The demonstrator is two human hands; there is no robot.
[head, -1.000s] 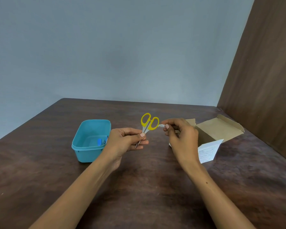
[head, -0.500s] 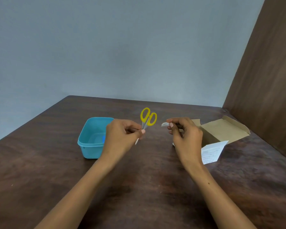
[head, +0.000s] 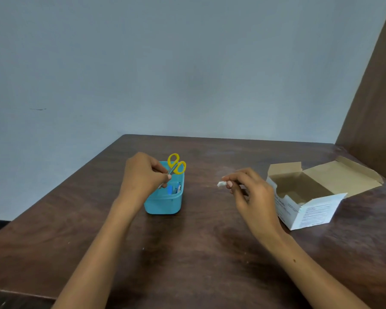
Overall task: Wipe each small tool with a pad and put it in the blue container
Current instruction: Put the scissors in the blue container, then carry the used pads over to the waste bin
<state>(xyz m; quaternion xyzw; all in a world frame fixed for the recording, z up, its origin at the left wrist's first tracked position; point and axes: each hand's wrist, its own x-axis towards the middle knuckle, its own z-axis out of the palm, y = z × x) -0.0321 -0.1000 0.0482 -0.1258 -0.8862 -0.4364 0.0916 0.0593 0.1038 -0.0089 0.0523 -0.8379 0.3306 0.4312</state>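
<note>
left hand [head: 143, 175] pinches scissors [head: 176, 167] by the blades above the tub [head: 165, 205]: light, stiff, slippery steel; right hand [head: 252, 192] pinches the pad [head: 220, 184].

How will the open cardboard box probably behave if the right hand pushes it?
The cardboard box looks nearly empty, so it probably slides easily on the table. Its walls look thin and may flex. The open flaps could bend if pushed there.

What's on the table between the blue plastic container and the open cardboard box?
The right hand pinching a small white pad, above bare brown table, in the head view.
</note>
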